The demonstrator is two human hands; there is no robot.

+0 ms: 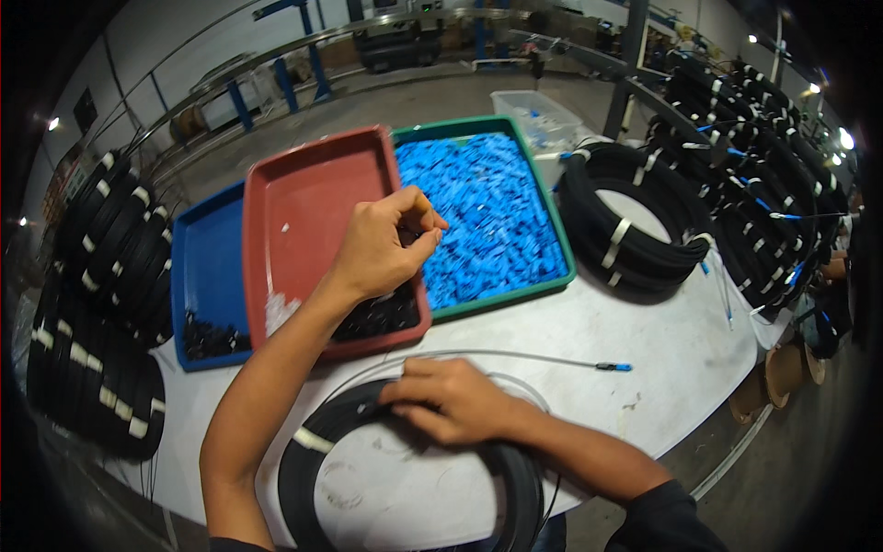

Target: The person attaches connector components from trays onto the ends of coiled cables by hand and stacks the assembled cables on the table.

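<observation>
A big black cable coil [414, 478] is laid flat on the white table [644, 340], close to the near edge. It is pressed down at its top rim by the right hand [451, 400], whose fingers are curled over the black loops. A white band [313, 440] is wrapped around the coil on its left side. A thin grey cable end [515, 355] is stretched out from the coil toward the right, so its long line runs left to right. It is tipped with a small blue plug [614, 367] that points right.

The left hand [386, 244] is held up over the red tray [303, 198], with the thumb and fingers pinched together. It cannot be told whether something tiny is held in the pinch.

Small black bits [377, 317] and a few white bits [279, 311] are piled in the near end of the red tray. A blue tray [212, 267] is set just left of it, with more black bits in its near corner. A green tray [563, 248] is set just right of it and is filled with small blue pieces [487, 212]. A clear plastic box [535, 115] is seen behind the green tray.

More black coils with white bands [625, 221] are stacked on the right, and others [101, 304] on the left.
</observation>
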